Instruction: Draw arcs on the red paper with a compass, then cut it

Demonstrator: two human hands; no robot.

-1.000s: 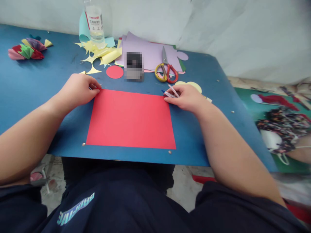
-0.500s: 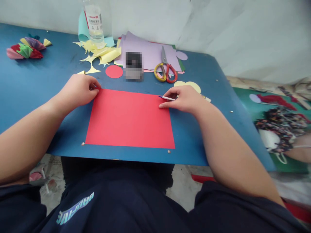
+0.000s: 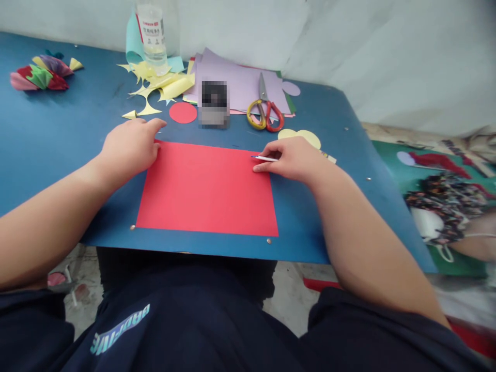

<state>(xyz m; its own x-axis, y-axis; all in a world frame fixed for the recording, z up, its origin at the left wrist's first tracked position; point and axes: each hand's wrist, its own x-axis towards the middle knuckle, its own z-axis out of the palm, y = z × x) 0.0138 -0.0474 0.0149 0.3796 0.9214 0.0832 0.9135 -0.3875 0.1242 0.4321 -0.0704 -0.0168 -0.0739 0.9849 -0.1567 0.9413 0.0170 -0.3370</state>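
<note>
A red sheet of paper (image 3: 209, 191) lies flat near the table's front edge. At its far left corner is my left hand (image 3: 129, 144), index finger stretched away from the thumb; the thumb tip touches the sheet's edge and the other fingers are mostly hidden. My right hand (image 3: 294, 157) rests at the far right corner, thumb on the paper, with a thin white pen (image 3: 265, 158) with a blue tip held between its fingers. Just beyond the sheet lie a red paper circle (image 3: 183, 112) and scissors (image 3: 266, 109) with yellow and red handles.
Stacked coloured paper (image 3: 236, 80) lies at the back, with a blurred-out object (image 3: 214, 105) at its front. Yellow paper scraps (image 3: 149, 88) surround a water bottle (image 3: 154, 39). Yellow circles (image 3: 306, 137) lie beyond my right hand. A folded paper piece (image 3: 42, 75) sits far left. Another person (image 3: 449, 206) is at the right.
My left index finger has lifted and straightened away from the thumb, and that hand has shifted slightly. My right hand and the pen stay almost the same; the sheet lies as before.
</note>
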